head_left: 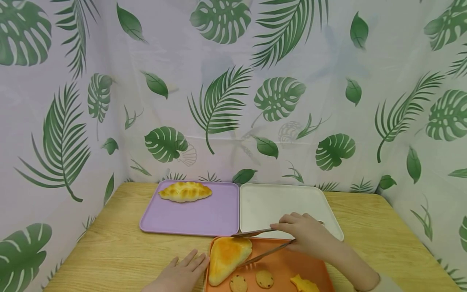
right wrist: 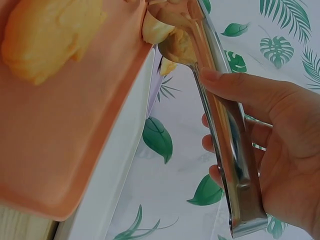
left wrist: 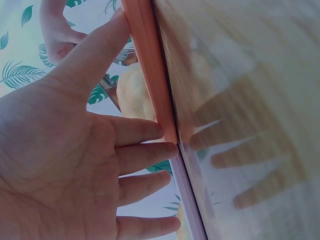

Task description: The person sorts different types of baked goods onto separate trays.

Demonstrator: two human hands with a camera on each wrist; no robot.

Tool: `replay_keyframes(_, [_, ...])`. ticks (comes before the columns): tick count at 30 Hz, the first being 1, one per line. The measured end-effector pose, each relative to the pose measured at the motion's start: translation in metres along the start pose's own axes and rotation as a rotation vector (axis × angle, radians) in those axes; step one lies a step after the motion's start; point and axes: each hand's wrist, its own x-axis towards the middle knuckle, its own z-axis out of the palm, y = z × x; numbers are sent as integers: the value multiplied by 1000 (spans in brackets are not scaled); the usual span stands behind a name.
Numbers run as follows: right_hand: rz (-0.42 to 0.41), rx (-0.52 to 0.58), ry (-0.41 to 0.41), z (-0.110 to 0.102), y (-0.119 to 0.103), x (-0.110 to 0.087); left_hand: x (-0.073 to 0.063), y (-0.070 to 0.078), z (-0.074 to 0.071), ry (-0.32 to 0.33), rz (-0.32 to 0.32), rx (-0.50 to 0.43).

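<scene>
My right hand (head_left: 306,235) holds metal food tongs (right wrist: 232,150), thumb on one arm and fingers round the other. In the head view the tongs' ends straddle a triangular golden bread (head_left: 228,257) at the left of the orange tray (head_left: 288,263); whether they touch it I cannot tell. My left hand (head_left: 182,273) lies beside that tray with fingers straight and spread. Seen from the left wrist, its fingertips (left wrist: 155,131) meet the orange rim. Two round spotted cookies (head_left: 264,279) and a yellow fish-shaped piece (head_left: 304,284) lie on the same tray.
Behind the orange tray, a purple tray (head_left: 189,221) bears a braided bread (head_left: 185,191). Beside it on the right is a white tray (head_left: 281,202), partly covered by my right hand. A leaf-patterned curtain (head_left: 233,52) surrounds the wooden table (head_left: 106,251) at the back and sides.
</scene>
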Motion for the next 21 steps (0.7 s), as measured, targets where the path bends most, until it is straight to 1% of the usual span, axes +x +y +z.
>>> replay_keyframes(8, [5,25,5,2,-3,3,-1,1,-2,-10,-16,-8])
replay_keyframes(16, [-36,-15,72,2,-5,5,-2,2,-3,-11,-19,-4])
replay_keyframes(21, [-40,-29,102,-1,-5,2,-2,2,-3,-6,-20,3])
